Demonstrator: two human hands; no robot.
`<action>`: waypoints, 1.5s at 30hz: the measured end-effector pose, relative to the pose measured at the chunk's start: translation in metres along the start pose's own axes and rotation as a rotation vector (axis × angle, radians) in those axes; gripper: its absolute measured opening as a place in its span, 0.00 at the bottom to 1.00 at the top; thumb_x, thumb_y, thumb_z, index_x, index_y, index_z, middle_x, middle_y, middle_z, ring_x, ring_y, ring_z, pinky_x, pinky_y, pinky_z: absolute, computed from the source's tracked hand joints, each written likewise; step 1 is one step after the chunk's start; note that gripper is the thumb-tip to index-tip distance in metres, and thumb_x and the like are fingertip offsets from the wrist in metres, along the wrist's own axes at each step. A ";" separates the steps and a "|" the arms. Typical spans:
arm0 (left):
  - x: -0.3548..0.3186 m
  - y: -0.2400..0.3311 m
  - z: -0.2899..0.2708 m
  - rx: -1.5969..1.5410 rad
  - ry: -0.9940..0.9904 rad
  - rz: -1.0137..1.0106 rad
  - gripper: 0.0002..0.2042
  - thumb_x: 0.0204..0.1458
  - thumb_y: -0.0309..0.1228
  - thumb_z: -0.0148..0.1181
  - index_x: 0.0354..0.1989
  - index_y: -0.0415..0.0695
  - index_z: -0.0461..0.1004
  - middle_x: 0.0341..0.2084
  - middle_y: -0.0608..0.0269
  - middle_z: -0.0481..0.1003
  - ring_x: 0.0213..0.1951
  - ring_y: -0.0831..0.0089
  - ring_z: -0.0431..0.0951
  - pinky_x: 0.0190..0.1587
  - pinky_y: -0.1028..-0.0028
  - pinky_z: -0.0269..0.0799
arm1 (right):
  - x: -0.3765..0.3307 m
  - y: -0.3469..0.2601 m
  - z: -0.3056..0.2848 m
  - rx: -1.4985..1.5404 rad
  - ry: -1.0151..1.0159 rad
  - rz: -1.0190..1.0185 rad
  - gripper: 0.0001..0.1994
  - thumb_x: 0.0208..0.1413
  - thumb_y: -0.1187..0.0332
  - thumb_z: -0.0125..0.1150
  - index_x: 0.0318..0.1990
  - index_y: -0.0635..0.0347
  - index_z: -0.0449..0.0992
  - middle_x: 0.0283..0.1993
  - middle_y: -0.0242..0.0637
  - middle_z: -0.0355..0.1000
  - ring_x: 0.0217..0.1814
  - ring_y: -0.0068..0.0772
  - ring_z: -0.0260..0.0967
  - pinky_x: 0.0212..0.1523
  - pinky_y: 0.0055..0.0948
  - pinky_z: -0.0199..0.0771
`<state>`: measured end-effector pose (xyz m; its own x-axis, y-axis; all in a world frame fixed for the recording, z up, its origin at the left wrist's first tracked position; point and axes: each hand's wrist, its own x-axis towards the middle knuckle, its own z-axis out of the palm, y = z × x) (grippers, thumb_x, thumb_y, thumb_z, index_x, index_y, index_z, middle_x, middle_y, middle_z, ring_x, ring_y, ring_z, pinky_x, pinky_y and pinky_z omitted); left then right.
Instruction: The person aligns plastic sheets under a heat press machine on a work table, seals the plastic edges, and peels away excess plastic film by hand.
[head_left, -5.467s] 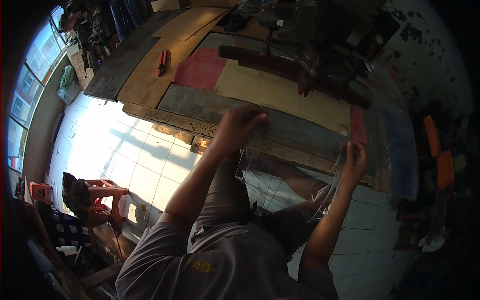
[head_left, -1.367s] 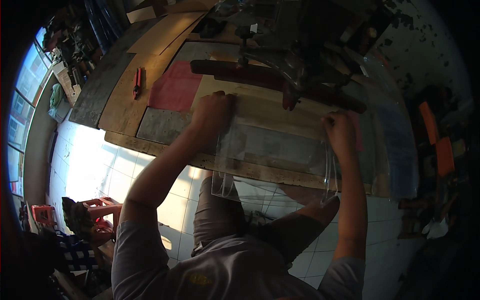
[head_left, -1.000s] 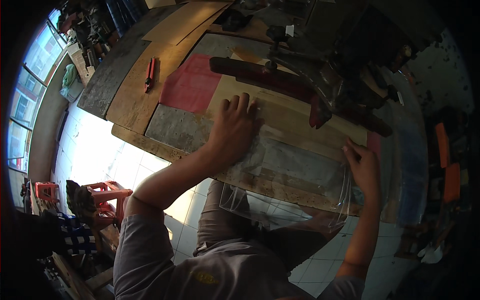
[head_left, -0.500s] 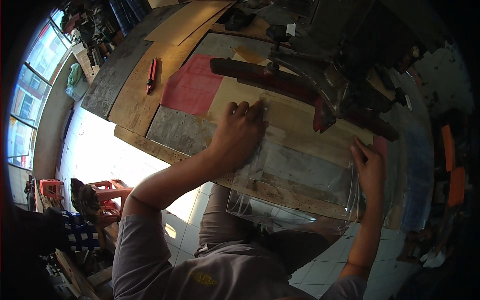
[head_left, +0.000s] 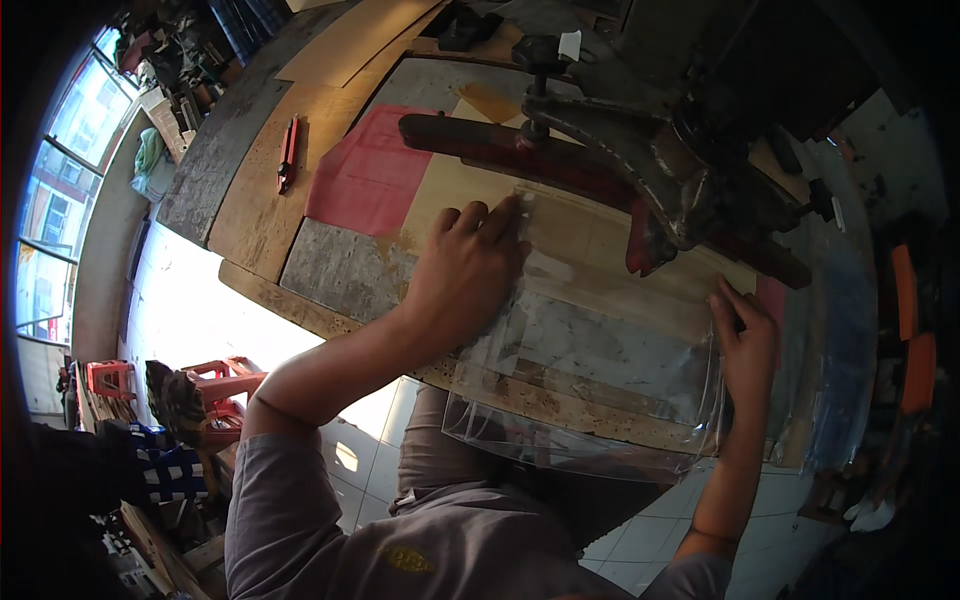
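A clear plastic sheet point(head_left: 610, 345), possibly a bag, lies over the workbench and droops past its front edge above my lap. My left hand point(head_left: 462, 265) is closed at the sheet's far left corner, fingers bent and pressed down. At the far right corner, my right hand point(head_left: 745, 335) pinches the sheet between thumb and forefinger. The sheet's far edge rests on a pale yellow sheet point(head_left: 450, 190), just short of a dark machine bar point(head_left: 480, 142) that runs across it. Red material point(head_left: 370, 170) shows left of the yellow sheet.
A heavy machine arm point(head_left: 620, 130) with black knobs stands over the bench. To the left, a red utility knife point(head_left: 288, 155) lies on a wooden board point(head_left: 245, 210). More clear plastic point(head_left: 840, 370) hangs at the right. Red stools point(head_left: 225, 385) stand on the floor at lower left.
The view has shifted slightly, so the bench and machine sit a little differently in the picture. Both hands keep their places at the plastic sheet's far corners.
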<state>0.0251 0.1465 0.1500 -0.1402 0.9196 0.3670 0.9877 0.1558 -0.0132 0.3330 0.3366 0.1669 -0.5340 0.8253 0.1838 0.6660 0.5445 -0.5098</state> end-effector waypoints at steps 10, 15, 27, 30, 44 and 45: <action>0.005 0.001 0.000 0.008 0.016 -0.004 0.17 0.63 0.34 0.60 0.55 0.37 0.79 0.60 0.57 0.77 0.51 0.63 0.77 0.54 0.62 0.72 | -0.003 0.005 0.002 0.074 0.038 -0.006 0.17 0.65 0.64 0.69 0.58 0.59 0.83 0.30 0.40 0.71 0.29 0.29 0.65 0.33 0.30 0.68; 0.006 0.002 -0.006 -0.036 0.048 -0.017 0.15 0.62 0.30 0.61 0.54 0.36 0.80 0.57 0.56 0.80 0.48 0.61 0.79 0.52 0.62 0.74 | 0.002 0.003 0.001 0.018 0.033 -0.044 0.17 0.64 0.62 0.69 0.56 0.60 0.84 0.35 0.48 0.77 0.32 0.43 0.74 0.36 0.38 0.72; 0.007 0.006 -0.004 -0.038 0.035 -0.018 0.16 0.62 0.32 0.61 0.54 0.34 0.80 0.57 0.55 0.79 0.48 0.61 0.78 0.52 0.62 0.73 | 0.007 0.004 -0.004 0.028 0.006 0.006 0.17 0.65 0.60 0.67 0.56 0.58 0.84 0.38 0.49 0.80 0.35 0.45 0.78 0.38 0.38 0.74; 0.007 0.005 -0.003 -0.039 0.041 -0.004 0.17 0.63 0.33 0.60 0.54 0.33 0.79 0.57 0.54 0.78 0.48 0.61 0.77 0.53 0.62 0.71 | 0.007 0.003 -0.004 0.021 0.004 0.010 0.17 0.66 0.60 0.67 0.56 0.58 0.84 0.39 0.50 0.80 0.36 0.46 0.78 0.39 0.39 0.75; 0.005 0.003 0.000 -0.018 0.061 0.008 0.17 0.64 0.35 0.59 0.52 0.34 0.80 0.56 0.53 0.79 0.49 0.60 0.78 0.54 0.62 0.71 | 0.006 0.010 -0.002 0.024 0.020 -0.023 0.18 0.66 0.57 0.66 0.57 0.59 0.84 0.40 0.50 0.81 0.38 0.47 0.79 0.41 0.39 0.76; 0.005 0.004 -0.001 -0.018 0.049 0.002 0.16 0.63 0.33 0.59 0.53 0.35 0.80 0.57 0.54 0.79 0.49 0.59 0.78 0.54 0.61 0.72 | 0.006 0.010 -0.002 0.037 0.036 -0.039 0.18 0.67 0.57 0.65 0.57 0.58 0.84 0.40 0.50 0.81 0.38 0.47 0.79 0.42 0.39 0.76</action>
<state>0.0280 0.1515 0.1529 -0.1347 0.9009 0.4126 0.9892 0.1467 0.0025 0.3377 0.3472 0.1639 -0.5395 0.8090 0.2334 0.6251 0.5705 -0.5326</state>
